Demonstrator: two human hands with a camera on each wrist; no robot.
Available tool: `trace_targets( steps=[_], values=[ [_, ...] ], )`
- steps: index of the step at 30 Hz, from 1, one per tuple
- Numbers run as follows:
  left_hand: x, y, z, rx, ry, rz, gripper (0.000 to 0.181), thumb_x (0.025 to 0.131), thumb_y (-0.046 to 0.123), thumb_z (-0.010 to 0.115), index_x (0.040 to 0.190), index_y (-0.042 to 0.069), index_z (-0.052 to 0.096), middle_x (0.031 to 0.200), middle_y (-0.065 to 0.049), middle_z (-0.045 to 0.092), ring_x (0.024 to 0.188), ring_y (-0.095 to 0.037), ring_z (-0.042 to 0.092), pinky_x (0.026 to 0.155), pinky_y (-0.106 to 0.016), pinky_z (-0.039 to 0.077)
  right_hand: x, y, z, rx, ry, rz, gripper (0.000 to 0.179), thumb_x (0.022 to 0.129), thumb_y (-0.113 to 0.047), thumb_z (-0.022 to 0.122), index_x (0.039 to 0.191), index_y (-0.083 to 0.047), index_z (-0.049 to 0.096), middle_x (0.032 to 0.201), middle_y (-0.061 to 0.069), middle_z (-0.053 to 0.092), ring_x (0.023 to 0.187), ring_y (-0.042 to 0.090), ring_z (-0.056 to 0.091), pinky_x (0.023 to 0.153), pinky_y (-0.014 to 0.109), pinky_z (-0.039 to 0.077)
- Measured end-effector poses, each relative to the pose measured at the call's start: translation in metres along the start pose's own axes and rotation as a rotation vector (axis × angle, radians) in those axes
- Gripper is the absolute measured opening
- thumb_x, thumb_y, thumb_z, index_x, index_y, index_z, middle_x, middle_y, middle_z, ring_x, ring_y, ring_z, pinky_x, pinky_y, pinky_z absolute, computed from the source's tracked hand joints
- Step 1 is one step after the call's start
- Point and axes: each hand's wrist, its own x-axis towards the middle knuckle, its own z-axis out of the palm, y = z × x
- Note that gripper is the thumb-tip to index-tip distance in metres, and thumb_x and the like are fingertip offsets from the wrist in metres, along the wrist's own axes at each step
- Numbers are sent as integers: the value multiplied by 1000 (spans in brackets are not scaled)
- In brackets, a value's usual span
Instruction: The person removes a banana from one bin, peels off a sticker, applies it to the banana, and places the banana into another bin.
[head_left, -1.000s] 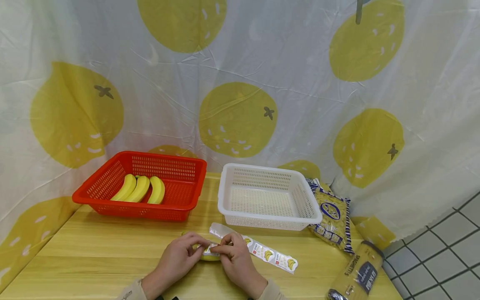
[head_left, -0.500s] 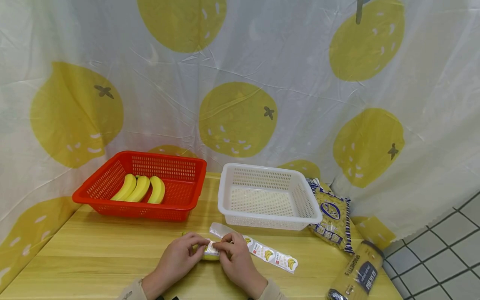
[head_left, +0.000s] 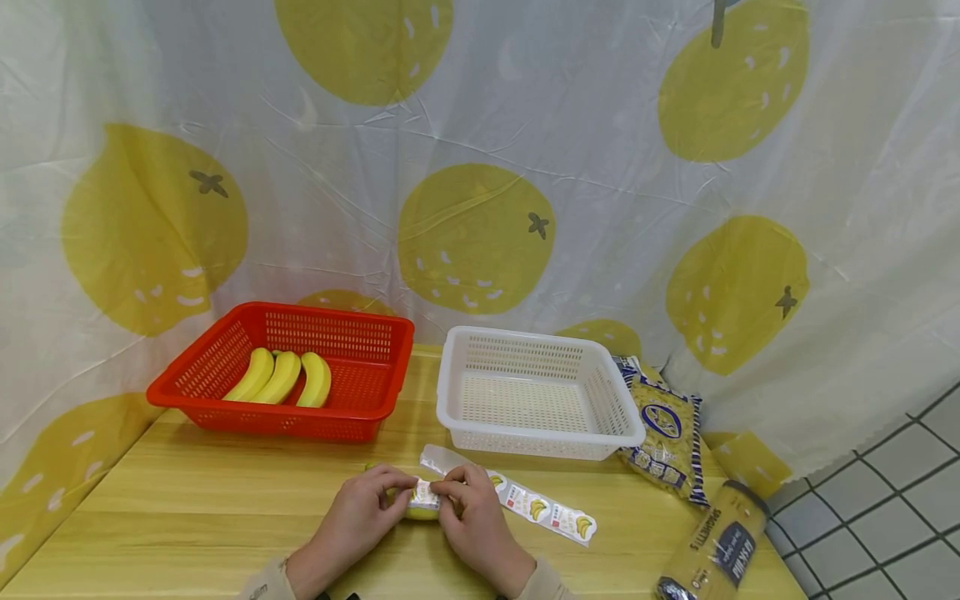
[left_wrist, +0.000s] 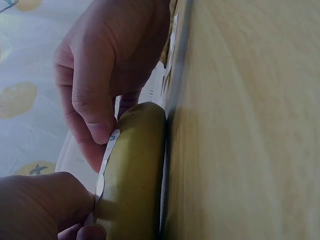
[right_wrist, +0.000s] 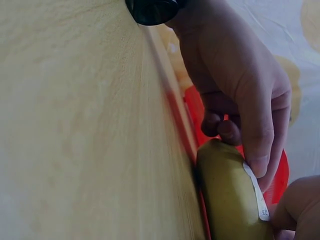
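The left hand [head_left: 363, 504] and right hand [head_left: 476, 517] are each pinching, thumb and forefinger almost closed, one end of a label [head_left: 424, 495] that is lying against a banana [head_left: 422, 515]. The banana is resting on the table [head_left: 225, 508] between them, nearer than the red basket [head_left: 281, 423] and white basket [head_left: 540, 442].

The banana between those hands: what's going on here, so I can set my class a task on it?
A person's left hand and right hand hold opposite ends of a banana-print sticker against a banana on the wooden table. Whether it is fully stuck down is hard to tell. A strip of similar stickers lies to the right, and three bananas with no stickers showing lie in the red basket.
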Motion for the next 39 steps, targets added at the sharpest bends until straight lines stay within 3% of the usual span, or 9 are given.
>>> trace_targets(
  steps=[6, 13, 18, 22, 25, 34, 39],
  values=[
    [1, 6, 0, 37, -27, -66, 15, 85, 3, 79, 93, 15, 79, 94, 9, 69, 56, 4, 42, 54, -19, 42, 0, -2, -2, -10, -43, 50, 14, 84, -7, 81, 98, -10, 80, 98, -4, 61, 93, 8, 52, 78, 22, 44],
    [4, 5, -2, 112, -67, -141, 8, 91, 14, 77, 94, 20, 77, 99, 7, 68, 57, 2, 43, 55, -20, 40, -1, -4, -3, -37, -65, 79, 13, 86, -11, 82, 98, -13, 77, 98, -4, 59, 94, 9, 51, 82, 26, 45],
    [2, 3, -4, 126, -108, -91, 16, 93, 17, 76, 108, 19, 79, 104, 5, 66, 59, 4, 45, 55, -20, 41, -2, -4, -2, -62, -59, 73, 14, 85, -12, 83, 98, -11, 77, 98, -3, 60, 96, 11, 52, 83, 28, 46],
    [-2, 2, -5, 226, -180, 2, 30, 94, 30, 76, 124, 28, 75, 114, 5, 59, 61, 3, 44, 54, -20, 39, -2, -4, -3, -73, -53, 64, 16, 84, -12, 83, 98, -10, 77, 99, -2, 59, 96, 11, 52, 83, 28, 46],
    [-3, 3, -6, 297, -212, 44, 30, 95, 40, 74, 124, 34, 74, 117, 5, 55, 61, 1, 43, 54, -21, 37, -3, -4, -3, -77, -67, 55, 17, 85, -14, 82, 100, -13, 77, 100, -3, 59, 97, 10, 50, 84, 29, 45],
    [-2, 10, -5, 407, -218, -6, 31, 95, 47, 71, 123, 33, 72, 120, 4, 56, 59, -3, 47, 48, -25, 37, -2, -6, -5, -136, -130, 67, 18, 93, -23, 76, 107, -12, 76, 104, -2, 59, 102, 12, 52, 88, 34, 46],
    [-1, 9, -8, 382, -252, -88, 39, 94, 52, 70, 127, 32, 72, 127, 1, 60, 68, -8, 59, 53, -29, 44, 0, -8, -6, -163, -161, 95, 21, 99, -27, 71, 108, -9, 76, 104, -2, 59, 101, 12, 52, 88, 33, 46]
  ],
)
